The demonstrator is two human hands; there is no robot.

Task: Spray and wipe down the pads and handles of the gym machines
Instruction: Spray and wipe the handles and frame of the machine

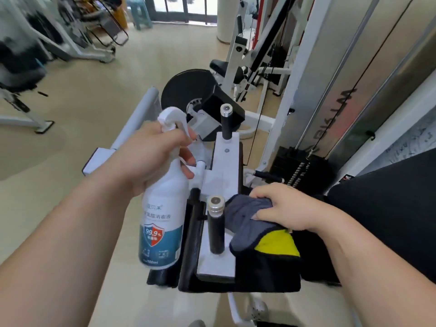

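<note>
Two hands in use. L hand [151, 159] grips spray bottle [162, 223] at the neck, fingers curled round the trigger. Bottle is roughly upright and held just left of the machine. R hand [280, 208] grips grey/yellow cloth [250, 223], fingers curled over bunched fabric. Cloth rests on black pad [266, 272], just right of near handle [215, 230]. Near handle and far handle [226, 123] stand upright on white plate [224, 182]; black grips w/ silver caps. Weight stack [297, 166] sits beyond R hand.
</note>
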